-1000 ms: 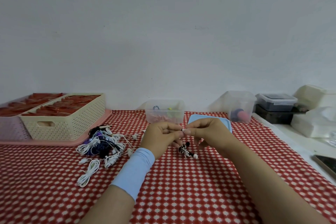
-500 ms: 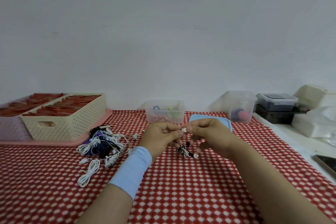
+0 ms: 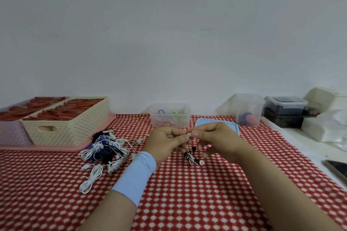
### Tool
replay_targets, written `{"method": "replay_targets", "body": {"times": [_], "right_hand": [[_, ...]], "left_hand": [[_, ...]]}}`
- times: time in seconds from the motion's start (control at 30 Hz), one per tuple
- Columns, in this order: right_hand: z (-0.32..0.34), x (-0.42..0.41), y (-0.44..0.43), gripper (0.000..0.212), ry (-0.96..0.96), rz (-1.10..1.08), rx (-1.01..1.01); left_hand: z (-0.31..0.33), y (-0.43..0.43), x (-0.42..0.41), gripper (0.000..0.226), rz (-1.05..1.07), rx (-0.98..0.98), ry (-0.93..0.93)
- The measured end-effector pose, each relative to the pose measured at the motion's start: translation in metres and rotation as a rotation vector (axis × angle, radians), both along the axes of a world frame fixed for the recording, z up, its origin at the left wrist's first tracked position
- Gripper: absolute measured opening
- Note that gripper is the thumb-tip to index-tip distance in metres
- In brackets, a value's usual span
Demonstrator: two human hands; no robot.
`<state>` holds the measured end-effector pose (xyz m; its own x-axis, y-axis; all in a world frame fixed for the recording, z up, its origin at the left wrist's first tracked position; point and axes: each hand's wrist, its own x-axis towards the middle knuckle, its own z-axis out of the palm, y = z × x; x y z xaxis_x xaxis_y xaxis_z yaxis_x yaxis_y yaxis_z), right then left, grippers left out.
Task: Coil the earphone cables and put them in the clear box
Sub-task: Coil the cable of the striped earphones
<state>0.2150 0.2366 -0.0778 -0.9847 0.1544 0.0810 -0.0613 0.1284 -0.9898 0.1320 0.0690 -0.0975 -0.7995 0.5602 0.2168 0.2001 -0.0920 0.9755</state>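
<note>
- Pink tray, far left of the bench with its red-and-white checked cloth: carries a cream basket of red items. No part in the task, and it stands back by the wall.
- Cable pile: loose heap of white, black and purple earphone cables just in front of the tray. Likely the stock waiting to be coiled, kept near the left hand.
- White bundle: folded in loops, lying on the cloth at the near edge of the pile, not yet boxed.
- Left hand, blue wristband: raised over the bench. Grip narrow, thumb and fingers pinching the top strand of the black-and-white cable, apparently to anchor it.
- Clear box: open, by the wall just behind the hands, a few coloured cables inside. The destination, and it faces the work.
- Black-and-white cable: the piece in hand. Its wound knot hangs below both hands, with one earbud jutting out lower right. Whether it touches the cloth cannot be told. Coiling looks nearly finished.
- Right hand: grip narrow, thumb and forefinger pinching the cable's small white end against the left fingertips, probably to tuck it in.
- Blue lid: flat on the bench behind the right hand, beside the clear box, so the box is open for filling.
- Tall tub: clear, right of the lid, holds dark blue and pink items.
- Phone: at the right edge, well apart.
</note>
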Motion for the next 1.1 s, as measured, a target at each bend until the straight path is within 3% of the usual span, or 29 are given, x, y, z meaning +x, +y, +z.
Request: {"method": "replay_targets", "body": {"times": [0.2,0.43,0.8,1.0,1.1], "right_hand": [[-0.0021,-0.0022,-0.002,0.018,-0.067,0.038,-0.145],[-0.0027,-0.002,-0.0013,0.018,-0.071,0.058,-0.153],[-0.0043,-0.0037,0.001,0.016,-0.212,0.126,-0.246],[-0.0076,-0.0093,-0.0047,0.008,-0.031,-0.061,-0.177],[-0.0064,-0.0095,-0.0048,0.021,0.003,-0.131,-0.1]], "left_hand": [[0.001,0.0001,0.0014,0.011,-0.035,0.049,-0.012],[0.0014,0.0045,0.0053,0.016,-0.061,0.099,-0.009],[0.0017,0.0034,0.0052,0.019,-0.057,0.025,0.105],[-0.0021,0.0016,-0.0006,0.024,0.009,0.017,0.117],[-0.003,0.0018,-0.0015,0.021,0.043,-0.007,0.182]]}}
